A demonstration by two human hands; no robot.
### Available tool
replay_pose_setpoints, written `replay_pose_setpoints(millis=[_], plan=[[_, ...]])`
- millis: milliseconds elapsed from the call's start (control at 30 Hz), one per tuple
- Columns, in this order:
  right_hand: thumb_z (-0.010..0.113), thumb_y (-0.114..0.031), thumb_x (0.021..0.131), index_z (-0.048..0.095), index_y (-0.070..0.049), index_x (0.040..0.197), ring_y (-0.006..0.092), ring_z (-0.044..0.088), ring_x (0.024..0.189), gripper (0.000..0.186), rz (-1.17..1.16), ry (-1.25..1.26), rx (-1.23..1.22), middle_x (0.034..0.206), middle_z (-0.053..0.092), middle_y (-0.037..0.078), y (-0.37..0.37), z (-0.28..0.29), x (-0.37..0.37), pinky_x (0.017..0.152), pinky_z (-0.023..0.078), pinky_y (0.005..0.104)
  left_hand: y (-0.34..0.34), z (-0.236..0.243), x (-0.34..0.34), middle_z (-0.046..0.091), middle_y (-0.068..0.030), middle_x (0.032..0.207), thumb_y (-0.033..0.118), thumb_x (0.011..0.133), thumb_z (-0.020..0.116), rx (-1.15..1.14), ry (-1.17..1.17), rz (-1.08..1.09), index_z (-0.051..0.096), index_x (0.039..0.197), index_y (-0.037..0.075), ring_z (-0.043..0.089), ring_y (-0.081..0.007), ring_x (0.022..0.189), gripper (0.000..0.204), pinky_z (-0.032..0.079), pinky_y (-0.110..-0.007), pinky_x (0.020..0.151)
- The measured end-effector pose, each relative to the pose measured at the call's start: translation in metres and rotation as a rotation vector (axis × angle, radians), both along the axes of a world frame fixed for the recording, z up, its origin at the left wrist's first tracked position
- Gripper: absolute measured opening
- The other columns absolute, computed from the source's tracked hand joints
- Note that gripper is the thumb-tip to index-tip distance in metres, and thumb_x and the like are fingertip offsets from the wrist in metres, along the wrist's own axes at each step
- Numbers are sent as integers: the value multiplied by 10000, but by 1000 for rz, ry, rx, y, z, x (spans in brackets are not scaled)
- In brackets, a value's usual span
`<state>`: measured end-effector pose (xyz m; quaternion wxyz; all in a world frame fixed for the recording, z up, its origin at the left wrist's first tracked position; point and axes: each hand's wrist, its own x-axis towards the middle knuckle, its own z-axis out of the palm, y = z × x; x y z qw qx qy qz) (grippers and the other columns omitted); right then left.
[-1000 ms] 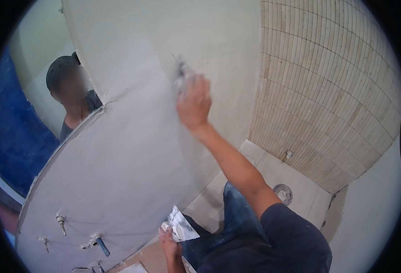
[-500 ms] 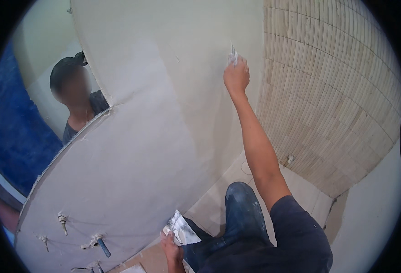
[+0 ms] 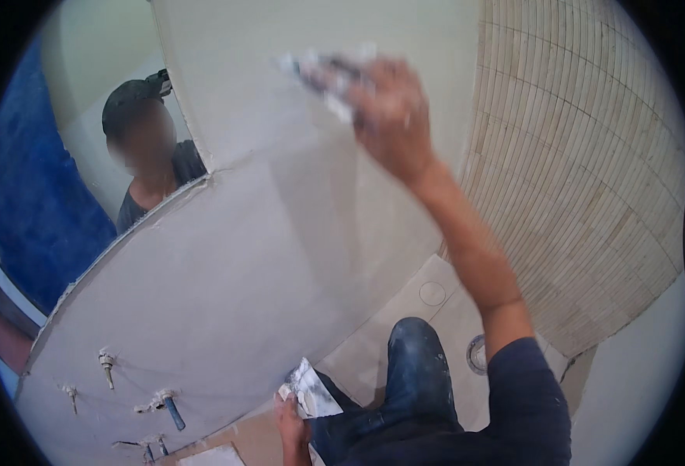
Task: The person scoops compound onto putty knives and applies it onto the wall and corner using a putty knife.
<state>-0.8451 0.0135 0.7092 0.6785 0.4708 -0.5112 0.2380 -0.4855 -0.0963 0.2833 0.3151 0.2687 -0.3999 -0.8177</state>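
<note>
On my far left a mirror (image 3: 125,155) reflects a capped person. Below it, capped pipe stubs (image 3: 168,408) stick out of the smooth grey plastered wall (image 3: 226,295). My left hand (image 3: 292,427), low, is closed around a flat metal hawk blade smeared with white filler (image 3: 307,388). My right hand (image 3: 393,116), high, is clenched on a blurred, filler-caked putty knife (image 3: 323,70) at the wall. I judge filler could drop onto the pale floor tiles (image 3: 405,311) if the knife tilts. Half a second ago that arm reached farther away, higher up the wall; now it's nearer the camera.
</note>
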Motion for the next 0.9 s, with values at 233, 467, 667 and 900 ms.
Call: replay_pose_setpoints(millis=[233,467,667,900], plan=[[632,-89,927,669,-239,1318,292,587,1184,420,-97,257,194,1269,669,70,-29,99,-34,1010,473,442,-4,10,-6,620,-163,1203,53,1001,438,68,36,-30,470,1293,-6,676,-263,1040,300,562,-410,911],[682,-83,825,704,-341,1264,230,594,1025,510,-96,138,244,1253,651,-29,-15,-26,-77,903,487,384,-2,13,-6,613,-146,1213,69,1002,456,41,-2,-80,452,1324,26,673,-257,1035,325,564,-422,910],[665,-78,836,695,-341,1274,216,561,1106,511,-50,-168,203,1326,616,-40,-15,-189,-77,928,472,385,-4,5,2,598,-143,1253,119,991,486,19,-45,-16,391,1452,29,647,-258,1094,479,544,-408,938],[732,-91,770,697,-256,1277,273,538,1192,534,-33,-568,227,1375,593,22,-25,-395,-42,978,446,413,5,17,-5,601,-151,1253,88,993,471,60,-100,62,430,1370,10,653,-271,1094,387,543,-415,950]])
